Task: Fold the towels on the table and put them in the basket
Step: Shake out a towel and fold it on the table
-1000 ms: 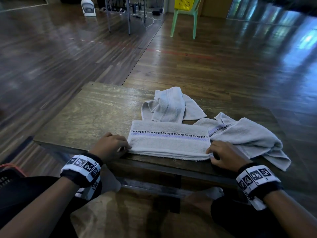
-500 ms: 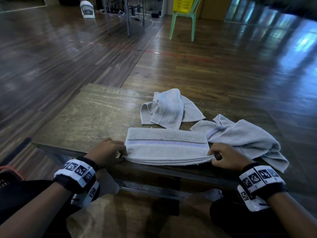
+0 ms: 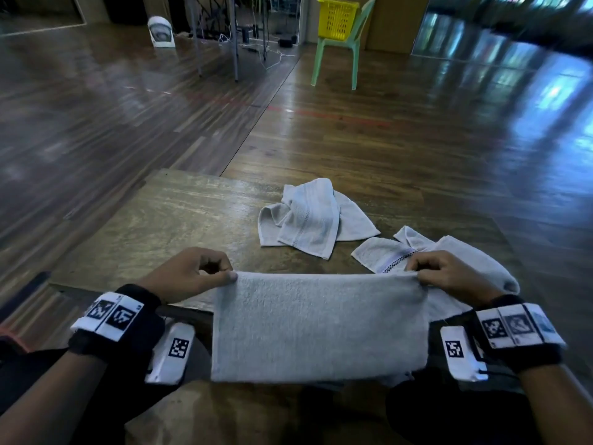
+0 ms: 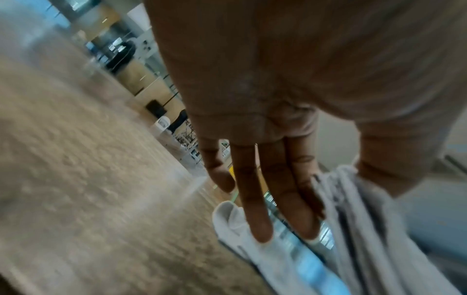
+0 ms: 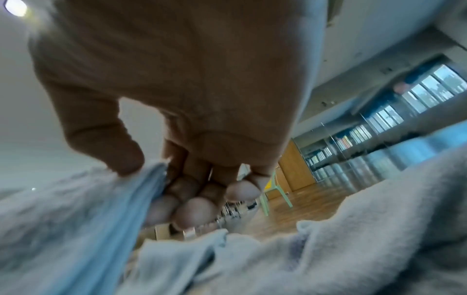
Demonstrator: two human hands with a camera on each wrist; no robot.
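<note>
A folded grey towel (image 3: 317, 326) hangs in the air in front of the table's near edge, plain side toward me. My left hand (image 3: 229, 273) pinches its top left corner and my right hand (image 3: 417, 275) pinches its top right corner. The left wrist view shows thumb and forefinger of the left hand (image 4: 338, 179) nipping the towel's layered edge (image 4: 359, 229), the other fingers straight. In the right wrist view the right hand (image 5: 149, 179) holds the cloth (image 5: 76, 209) between thumb and curled fingers. A yellow basket (image 3: 337, 17) sits on a far green chair (image 3: 337, 53).
Two crumpled grey towels lie on the wooden table (image 3: 160, 226): one at the back middle (image 3: 314, 220), one with a checked stripe at the right (image 3: 449, 255) behind my right hand. Metal table legs (image 3: 236, 43), cables and a white fan (image 3: 162, 32) stand far off on the wooden floor.
The folded towel lay flat at the table's near edge with a hand at each end. Both hands have now lifted it by its ends, and it hangs toward me.
</note>
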